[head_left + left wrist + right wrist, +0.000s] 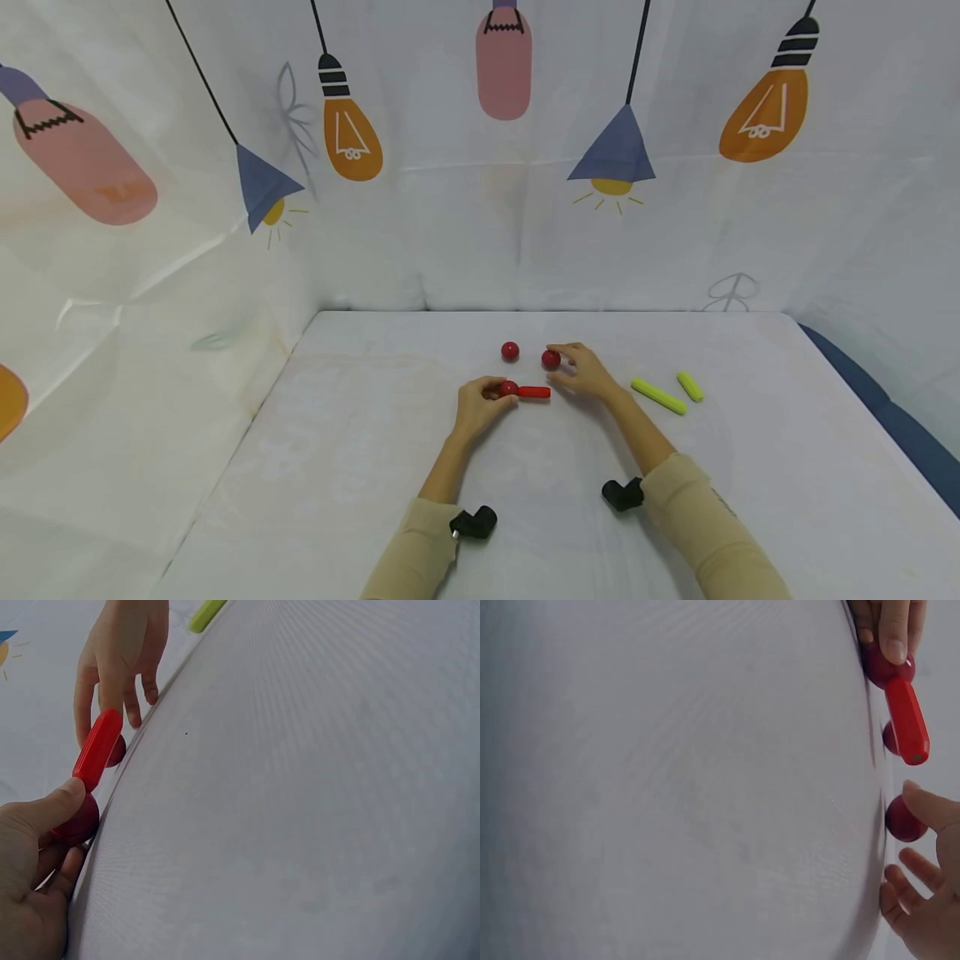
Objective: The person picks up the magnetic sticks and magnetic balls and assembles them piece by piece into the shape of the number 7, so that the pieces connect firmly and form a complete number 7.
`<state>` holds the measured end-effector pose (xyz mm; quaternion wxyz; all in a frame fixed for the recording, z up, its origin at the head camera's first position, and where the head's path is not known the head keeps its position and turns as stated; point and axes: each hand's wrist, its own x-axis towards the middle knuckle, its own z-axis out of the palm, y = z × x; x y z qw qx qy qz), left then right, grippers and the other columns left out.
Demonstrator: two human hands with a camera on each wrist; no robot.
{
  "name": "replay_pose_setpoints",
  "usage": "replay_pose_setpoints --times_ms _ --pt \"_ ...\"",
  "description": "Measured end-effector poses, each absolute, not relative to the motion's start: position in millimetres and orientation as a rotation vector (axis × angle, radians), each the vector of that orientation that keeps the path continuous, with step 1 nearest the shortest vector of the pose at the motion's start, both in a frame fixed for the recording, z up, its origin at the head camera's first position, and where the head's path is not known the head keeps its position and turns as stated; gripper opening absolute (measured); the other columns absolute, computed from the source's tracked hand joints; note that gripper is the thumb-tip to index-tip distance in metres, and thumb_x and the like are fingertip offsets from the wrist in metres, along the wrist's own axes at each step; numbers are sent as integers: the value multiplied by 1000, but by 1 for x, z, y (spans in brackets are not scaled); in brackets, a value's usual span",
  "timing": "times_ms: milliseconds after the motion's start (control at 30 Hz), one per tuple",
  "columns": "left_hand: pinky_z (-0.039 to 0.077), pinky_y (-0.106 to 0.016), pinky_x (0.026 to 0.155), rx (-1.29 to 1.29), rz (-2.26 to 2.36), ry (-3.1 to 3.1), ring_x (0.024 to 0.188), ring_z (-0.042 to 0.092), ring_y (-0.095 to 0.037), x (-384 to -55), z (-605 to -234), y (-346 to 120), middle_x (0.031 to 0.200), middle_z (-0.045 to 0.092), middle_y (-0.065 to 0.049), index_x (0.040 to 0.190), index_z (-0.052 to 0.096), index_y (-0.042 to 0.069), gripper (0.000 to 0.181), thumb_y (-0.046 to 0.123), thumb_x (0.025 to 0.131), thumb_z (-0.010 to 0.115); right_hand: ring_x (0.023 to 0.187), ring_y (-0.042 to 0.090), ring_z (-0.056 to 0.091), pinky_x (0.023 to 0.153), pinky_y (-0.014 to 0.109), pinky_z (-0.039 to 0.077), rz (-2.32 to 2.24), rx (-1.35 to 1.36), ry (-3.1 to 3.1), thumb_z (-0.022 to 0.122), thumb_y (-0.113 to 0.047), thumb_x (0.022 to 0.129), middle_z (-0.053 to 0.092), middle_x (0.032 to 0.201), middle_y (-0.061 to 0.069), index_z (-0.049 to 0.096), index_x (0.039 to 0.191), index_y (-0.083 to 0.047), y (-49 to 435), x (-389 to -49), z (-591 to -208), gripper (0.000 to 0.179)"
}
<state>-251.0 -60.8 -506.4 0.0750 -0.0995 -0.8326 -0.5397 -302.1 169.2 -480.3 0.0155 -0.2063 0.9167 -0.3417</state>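
My left hand (pixel 477 408) pinches a dark red ball (pixel 77 823) between thumb and fingers. A short bright red rod (pixel 535 392) sticks out from that ball to the right, its end joined to it. To the right, my right hand (pixel 588 375) has thumb and index finger around a second red ball (pixel 551 360), low at the tabletop; its other fingers are spread in the right wrist view. A third red ball (pixel 510 351) lies on the table beyond the left hand, with no hand on it.
On the white table (pixel 330 433), right of the right hand, lie a longer yellow-green rod (pixel 658 397) and a shorter yellow-green rod (pixel 690 386). A white curtain (pixel 450 242) printed with lamps hangs behind the far edge. Black wrist cameras sit at both sleeves.
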Motion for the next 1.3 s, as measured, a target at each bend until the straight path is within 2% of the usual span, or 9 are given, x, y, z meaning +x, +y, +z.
replay_pose_setpoints --times_ms 167,467,733,967,1133,1233,1300 --pt "51 -21 71 -296 -1625 -2500 78 61 -17 -251 -507 -61 93 68 -13 108 68 -2 36 12 76 78 101 36 57 87 47 49 -1118 -600 2916 69 -20 86 55 121 23 53 129 -1 163 -301 -482 50" --pt "50 -20 69 -296 -1640 -2483 77 61 -16 -252 -507 -60 91 68 -13 107 68 -3 36 11 75 79 100 32 58 89 46 48 -1271 -544 2912 71 -15 84 61 115 19 56 122 2 166 -299 -486 44" --pt "51 -21 69 -303 -1647 -2462 76 61 -17 -251 -506 -61 89 68 -15 105 68 -4 35 10 75 79 97 34 60 86 47 50 -1410 -524 2843 71 -13 84 61 115 21 57 120 3 178 -295 -487 43" --pt "50 -20 68 -308 -1630 -2463 75 61 -16 -252 -508 -61 89 68 -14 105 68 -4 36 11 74 79 99 35 59 89 46 49 -1492 -480 2736 69 -11 85 60 116 22 56 122 4 187 -286 -484 42" --pt "49 -19 69 -306 -1628 -2469 77 61 -19 -252 -508 -61 90 68 -15 105 68 -4 36 11 75 79 99 41 59 88 49 49 -1523 -546 2679 68 -5 85 58 114 29 53 120 12 186 -269 -464 42" --pt "49 -19 71 -286 -1640 -2491 79 60 -18 -251 -508 -60 93 68 -13 108 68 -2 37 13 76 78 99 43 59 88 50 49 -1523 -565 2656 68 -4 84 58 113 31 52 120 14 189 -264 -462 43" --pt "49 -19 72 -269 -1648 -2507 80 59 -17 -251 -508 -60 94 68 -12 109 68 -1 36 13 77 78 98 40 60 86 47 50 -1510 -582 2653 69 -7 84 59 113 29 54 120 12 194 -268 -473 44"
